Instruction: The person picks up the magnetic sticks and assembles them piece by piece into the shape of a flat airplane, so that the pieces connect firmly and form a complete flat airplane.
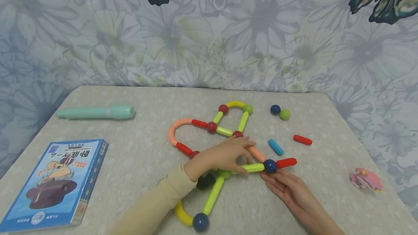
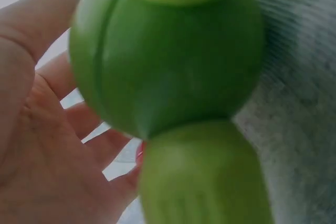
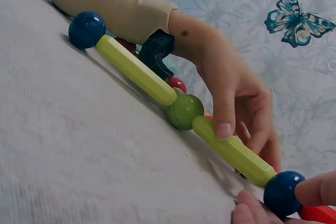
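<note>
Colourful rods and balls lie joined into a figure on the table. My left hand [image 1: 225,155] reaches over its middle, thumb and fingers pinching a lime-green rod [image 1: 253,168]. That rod runs from a green ball [image 3: 185,112] to a dark blue ball [image 1: 270,166]. My right hand [image 1: 290,191] holds this blue ball, thumb against it and fingers beneath, as the right wrist view shows. From the blue ball a short red rod [image 1: 286,162] sticks out to the right, and an orange rod [image 1: 257,153] runs up and left. The green ball [image 2: 168,61] looms large in the left wrist view.
Loose pieces lie right of the figure: a blue rod [image 1: 275,147], a red rod [image 1: 302,140], a blue ball [image 1: 275,109] and a green ball [image 1: 285,114]. A boxed game [image 1: 55,184] and a mint-green tube [image 1: 94,112] are at left, a pink trinket [image 1: 366,180] at right.
</note>
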{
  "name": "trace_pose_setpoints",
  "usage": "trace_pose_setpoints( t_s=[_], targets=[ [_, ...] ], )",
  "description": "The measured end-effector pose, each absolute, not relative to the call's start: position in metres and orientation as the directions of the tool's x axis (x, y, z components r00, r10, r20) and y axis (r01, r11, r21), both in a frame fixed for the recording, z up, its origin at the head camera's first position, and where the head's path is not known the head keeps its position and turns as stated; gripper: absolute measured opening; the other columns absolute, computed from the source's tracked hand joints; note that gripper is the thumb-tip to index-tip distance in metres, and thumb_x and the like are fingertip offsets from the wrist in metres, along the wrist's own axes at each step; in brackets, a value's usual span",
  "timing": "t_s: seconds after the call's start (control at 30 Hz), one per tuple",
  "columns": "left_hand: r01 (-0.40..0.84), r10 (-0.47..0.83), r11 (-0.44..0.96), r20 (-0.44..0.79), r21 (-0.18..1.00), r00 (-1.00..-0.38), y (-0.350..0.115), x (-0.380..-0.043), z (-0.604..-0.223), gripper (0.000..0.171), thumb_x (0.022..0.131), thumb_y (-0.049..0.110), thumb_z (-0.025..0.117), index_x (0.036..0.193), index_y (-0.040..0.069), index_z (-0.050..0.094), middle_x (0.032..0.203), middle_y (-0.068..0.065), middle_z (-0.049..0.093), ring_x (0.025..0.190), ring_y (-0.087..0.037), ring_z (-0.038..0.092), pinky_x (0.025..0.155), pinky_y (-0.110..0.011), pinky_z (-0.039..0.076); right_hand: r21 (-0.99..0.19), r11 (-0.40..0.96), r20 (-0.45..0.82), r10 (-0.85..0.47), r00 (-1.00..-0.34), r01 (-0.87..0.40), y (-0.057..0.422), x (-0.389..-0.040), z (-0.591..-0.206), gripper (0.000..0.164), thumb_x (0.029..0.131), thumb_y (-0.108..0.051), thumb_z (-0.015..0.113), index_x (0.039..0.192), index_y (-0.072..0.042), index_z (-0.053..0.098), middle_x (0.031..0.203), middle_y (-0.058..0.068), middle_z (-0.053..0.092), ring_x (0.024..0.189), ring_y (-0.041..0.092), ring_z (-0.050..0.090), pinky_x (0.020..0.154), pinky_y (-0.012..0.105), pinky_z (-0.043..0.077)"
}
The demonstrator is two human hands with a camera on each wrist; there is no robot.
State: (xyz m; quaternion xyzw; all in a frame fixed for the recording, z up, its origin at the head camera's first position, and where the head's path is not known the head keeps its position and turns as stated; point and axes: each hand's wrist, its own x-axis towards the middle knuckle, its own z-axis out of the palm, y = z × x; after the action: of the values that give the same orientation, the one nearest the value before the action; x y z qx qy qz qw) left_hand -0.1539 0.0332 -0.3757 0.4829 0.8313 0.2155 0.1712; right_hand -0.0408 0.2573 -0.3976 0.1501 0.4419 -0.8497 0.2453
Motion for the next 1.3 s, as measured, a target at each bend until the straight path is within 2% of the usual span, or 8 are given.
trace_pose_setpoints(
  t_s=[0.33, 0.43, 0.5, 0.67, 0.77, 1.0, 1.17, 1.3],
  targets=[
    [0.743, 0.871, 0.457, -0.076, 0.488, -0.485, 0.034, -0.154, -0.383, 0.024, 0.080, 0.034, 0.075, 0.101, 0.022, 0.073, 0.143, -0.001, 0.039, 0.137, -0.022, 0.017, 0.109, -0.044, 0.007, -0.756, -0.234, -0.461, -0.473, -0.751, 0.612, 0.290, -0.040, -0.395, 0.058, 0.102, -0.016, 0.042, 0.145, 0.008, 0.012, 0.131, 0.020, 0.050, 0.121, 0.028, 0.047, 0.098, 0.039, 0.034],
    [0.733, 0.870, 0.460, -0.087, 0.500, -0.486, 0.034, -0.155, -0.382, 0.023, 0.080, 0.032, 0.075, 0.100, 0.022, 0.074, 0.143, -0.001, 0.039, 0.137, -0.022, 0.018, 0.109, -0.043, 0.007, -0.861, -0.032, -0.385, -0.613, -0.690, 0.508, 0.309, -0.049, -0.382, 0.045, 0.103, -0.012, 0.033, 0.142, 0.010, 0.024, 0.131, 0.022, 0.049, 0.120, 0.028, 0.048, 0.096, 0.037, 0.037],
    [0.727, 0.869, 0.460, -0.090, 0.509, -0.487, 0.033, -0.156, -0.382, 0.022, 0.080, 0.031, 0.076, 0.100, 0.021, 0.074, 0.143, -0.001, 0.040, 0.137, -0.022, 0.017, 0.109, -0.043, 0.006, -0.935, 0.089, -0.315, -0.654, -0.688, 0.344, 0.325, -0.060, -0.367, 0.040, 0.104, -0.009, 0.029, 0.140, 0.009, 0.033, 0.130, 0.023, 0.049, 0.118, 0.028, 0.050, 0.094, 0.034, 0.040],
    [0.741, 0.869, 0.464, -0.088, 0.486, -0.487, 0.031, -0.156, -0.382, 0.023, 0.079, 0.032, 0.076, 0.100, 0.022, 0.074, 0.142, 0.000, 0.040, 0.137, -0.021, 0.017, 0.109, -0.043, 0.006, -0.934, 0.357, -0.152, -0.447, -0.882, -0.020, 0.355, -0.110, -0.326, 0.038, 0.103, -0.015, 0.038, 0.138, -0.001, 0.042, 0.128, 0.012, 0.055, 0.112, 0.018, 0.055, 0.088, 0.024, 0.044],
    [0.741, 0.867, 0.468, -0.091, 0.481, -0.489, 0.032, -0.156, -0.383, 0.023, 0.080, 0.033, 0.076, 0.101, 0.023, 0.074, 0.143, 0.001, 0.040, 0.137, -0.021, 0.016, 0.109, -0.042, 0.006, -0.861, 0.507, -0.108, -0.249, -0.962, -0.034, 0.360, -0.144, -0.323, 0.044, 0.100, -0.028, 0.046, 0.138, -0.006, 0.043, 0.128, 0.007, 0.055, 0.107, 0.010, 0.056, 0.085, 0.022, 0.044],
    [0.737, 0.870, 0.463, -0.093, 0.492, -0.484, 0.034, -0.154, -0.383, 0.025, 0.080, 0.034, 0.075, 0.102, 0.023, 0.074, 0.144, 0.001, 0.038, 0.137, -0.019, 0.016, 0.109, -0.044, 0.005, -0.791, 0.611, -0.172, -0.205, -0.964, 0.012, 0.341, -0.197, -0.359, 0.047, 0.097, -0.025, 0.053, 0.131, 0.007, 0.047, 0.124, 0.026, 0.052, 0.101, 0.023, 0.059, 0.083, 0.036, 0.048],
    [0.717, 0.861, 0.474, -0.098, 0.512, -0.500, 0.033, -0.154, -0.383, 0.027, 0.080, 0.033, 0.076, 0.104, 0.022, 0.074, 0.144, 0.002, 0.037, 0.138, -0.018, 0.015, 0.108, -0.047, 0.008, -0.808, 0.588, -0.076, -0.057, -0.996, 0.028, 0.333, -0.210, -0.367, 0.047, 0.096, -0.030, 0.054, 0.128, 0.004, 0.052, 0.116, 0.021, 0.056, 0.099, 0.030, 0.053, 0.077, 0.029, 0.047],
    [0.704, 0.862, 0.467, -0.097, 0.535, -0.498, 0.032, -0.152, -0.384, 0.028, 0.080, 0.032, 0.075, 0.105, 0.021, 0.073, 0.144, 0.002, 0.037, 0.138, -0.017, 0.015, 0.108, -0.043, 0.014, -0.814, 0.574, -0.054, 0.068, -0.996, 0.084, 0.341, -0.219, -0.366, 0.053, 0.096, -0.036, 0.051, 0.132, 0.003, 0.046, 0.123, 0.020, 0.049, 0.104, 0.035, 0.045, 0.082, 0.039, 0.041]
  ],
)
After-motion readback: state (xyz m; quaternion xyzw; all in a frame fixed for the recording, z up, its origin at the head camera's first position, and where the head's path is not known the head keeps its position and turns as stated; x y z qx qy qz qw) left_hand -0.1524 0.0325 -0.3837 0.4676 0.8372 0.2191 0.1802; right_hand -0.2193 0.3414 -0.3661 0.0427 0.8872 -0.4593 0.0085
